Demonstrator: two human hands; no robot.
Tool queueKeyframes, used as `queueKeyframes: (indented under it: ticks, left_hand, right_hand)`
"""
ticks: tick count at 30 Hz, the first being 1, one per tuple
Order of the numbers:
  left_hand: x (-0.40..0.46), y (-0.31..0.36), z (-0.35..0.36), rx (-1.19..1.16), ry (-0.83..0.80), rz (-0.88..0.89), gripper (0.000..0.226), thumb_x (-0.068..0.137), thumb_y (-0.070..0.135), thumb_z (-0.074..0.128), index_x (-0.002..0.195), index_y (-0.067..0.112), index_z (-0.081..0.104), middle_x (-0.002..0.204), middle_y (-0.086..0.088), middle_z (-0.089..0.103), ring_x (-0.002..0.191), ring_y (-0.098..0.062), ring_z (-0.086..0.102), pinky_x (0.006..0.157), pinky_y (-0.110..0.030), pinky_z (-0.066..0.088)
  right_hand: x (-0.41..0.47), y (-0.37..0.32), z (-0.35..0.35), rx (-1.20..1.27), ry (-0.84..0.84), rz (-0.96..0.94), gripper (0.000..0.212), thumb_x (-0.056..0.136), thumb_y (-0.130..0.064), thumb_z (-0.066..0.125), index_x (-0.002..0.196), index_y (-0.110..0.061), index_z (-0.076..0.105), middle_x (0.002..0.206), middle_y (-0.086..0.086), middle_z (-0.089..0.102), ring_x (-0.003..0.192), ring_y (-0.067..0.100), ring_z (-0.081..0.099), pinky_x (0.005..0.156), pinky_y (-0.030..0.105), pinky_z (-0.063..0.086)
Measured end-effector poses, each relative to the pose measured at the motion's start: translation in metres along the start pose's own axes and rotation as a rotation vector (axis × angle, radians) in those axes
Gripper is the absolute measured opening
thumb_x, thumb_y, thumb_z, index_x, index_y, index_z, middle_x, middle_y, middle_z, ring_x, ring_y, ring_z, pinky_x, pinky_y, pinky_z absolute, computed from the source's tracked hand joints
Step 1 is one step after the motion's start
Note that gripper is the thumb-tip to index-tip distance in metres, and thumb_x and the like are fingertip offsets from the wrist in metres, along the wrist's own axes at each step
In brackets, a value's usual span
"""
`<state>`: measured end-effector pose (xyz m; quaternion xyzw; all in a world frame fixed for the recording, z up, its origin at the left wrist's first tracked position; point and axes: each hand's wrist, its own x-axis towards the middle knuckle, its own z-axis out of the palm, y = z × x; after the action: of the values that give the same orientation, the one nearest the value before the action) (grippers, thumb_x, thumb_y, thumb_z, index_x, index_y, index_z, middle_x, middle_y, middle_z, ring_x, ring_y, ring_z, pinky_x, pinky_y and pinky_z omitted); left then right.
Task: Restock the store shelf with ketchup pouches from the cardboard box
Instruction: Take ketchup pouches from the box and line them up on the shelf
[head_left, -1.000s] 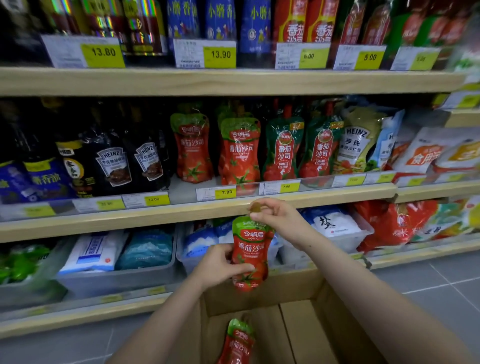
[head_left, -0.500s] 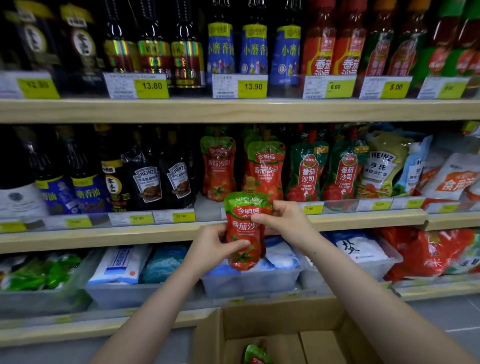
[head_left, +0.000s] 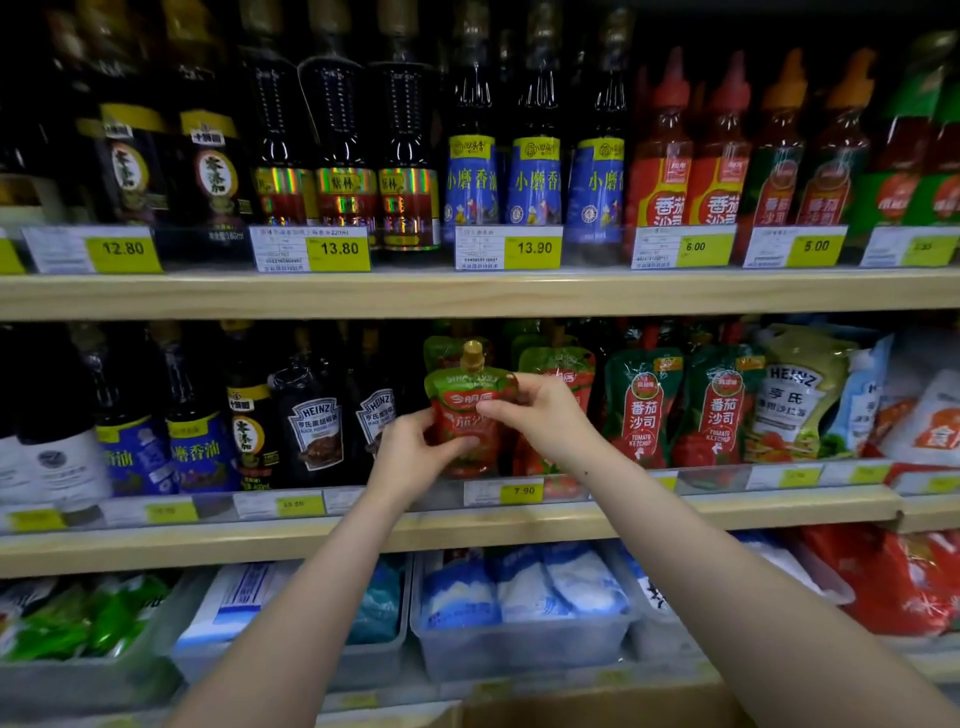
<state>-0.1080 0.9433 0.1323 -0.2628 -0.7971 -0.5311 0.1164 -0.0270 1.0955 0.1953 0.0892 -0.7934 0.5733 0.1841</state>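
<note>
While only a corner of the box (head_left: 587, 709) shows at the bottom edge, its contents hidden, both hands clamp one pouch (head_left: 464, 415) at frame centre: the left hand (head_left: 410, 457) pinches its lower side, the right hand (head_left: 540, 415) its upper edge. It stands upright at the middle shelf (head_left: 208, 545) front, not yet released. Behind it, stocked pouches (head_left: 558, 405) already stand, so the restock looks partly done; how many remain cannot be told.
</note>
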Motion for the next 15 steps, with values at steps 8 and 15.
queueKeyframes:
  ticks: [8, 15]
  left_hand:
    - [0.009, -0.027, 0.007, 0.003, -0.080, -0.104, 0.023, 0.071, 0.036, 0.078, 0.088, 0.035, 0.063, 0.083, 0.015, 0.069, 0.078, 0.004, 0.065, 0.072, -0.018, 0.053]
    - [0.009, -0.035, 0.011, -0.037, -0.058, -0.109, 0.031, 0.073, 0.041, 0.074, 0.099, 0.028, 0.062, 0.092, 0.011, 0.069, 0.086, -0.001, 0.065, 0.077, -0.021, 0.053]
  right_hand:
    - [0.024, 0.025, 0.017, -0.063, 0.082, 0.162, 0.016, 0.087, -0.020, 0.060, 0.102, -0.013, 0.062, 0.103, 0.009, 0.069, 0.089, 0.016, 0.066, 0.075, 0.029, 0.054]
    - [0.034, 0.027, 0.024, -0.195, 0.171, 0.209, 0.026, 0.086, -0.029, 0.060, 0.102, -0.009, 0.064, 0.102, 0.011, 0.069, 0.094, 0.025, 0.064, 0.086, 0.044, 0.052]
